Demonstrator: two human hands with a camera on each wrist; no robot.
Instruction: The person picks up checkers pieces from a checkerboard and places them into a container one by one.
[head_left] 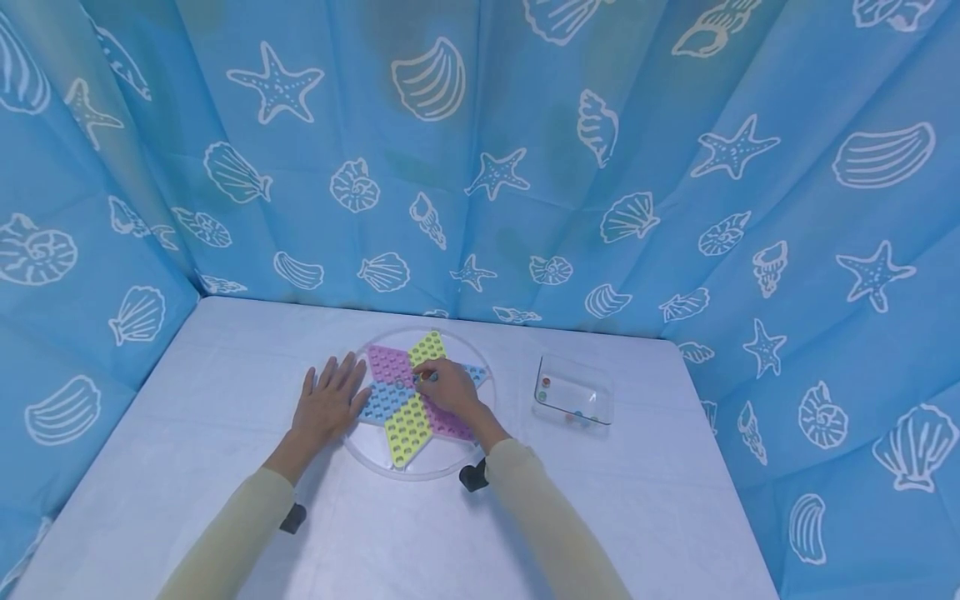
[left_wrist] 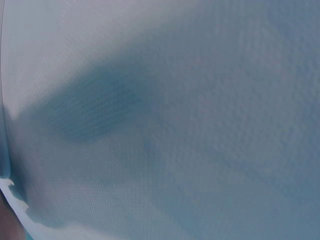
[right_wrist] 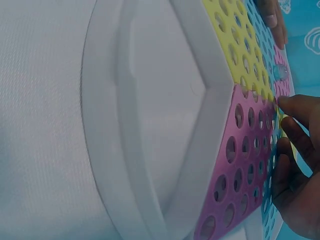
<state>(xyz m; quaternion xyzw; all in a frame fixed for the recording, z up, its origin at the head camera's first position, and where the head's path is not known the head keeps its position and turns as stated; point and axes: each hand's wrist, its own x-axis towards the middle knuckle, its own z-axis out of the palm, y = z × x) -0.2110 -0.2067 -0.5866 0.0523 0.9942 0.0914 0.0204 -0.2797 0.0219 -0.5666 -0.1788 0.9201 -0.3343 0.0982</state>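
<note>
A round white Chinese checkers board (head_left: 408, 475) lies on the table, its star of pink, yellow and blue perforated points. My right hand (head_left: 448, 387) is over the star's middle, fingers curled, with a small marble (head_left: 427, 377) showing reddish and blue at the fingertips. From the right wrist view, the curled right fingers (right_wrist: 295, 135) hover close to the holes, and the marble is hidden. A clear marble (right_wrist: 281, 72) sits on the board near them. My left hand (head_left: 327, 404) rests flat with fingers spread at the board's left edge. Only blurred cloth fills most of the left wrist view.
A clear rectangular container (head_left: 592, 383) with several coloured marbles stands to the right of the board. White cloth covers the table (head_left: 645, 500). A blue curtain (head_left: 510, 233) with shell and starfish prints hangs behind and at both sides.
</note>
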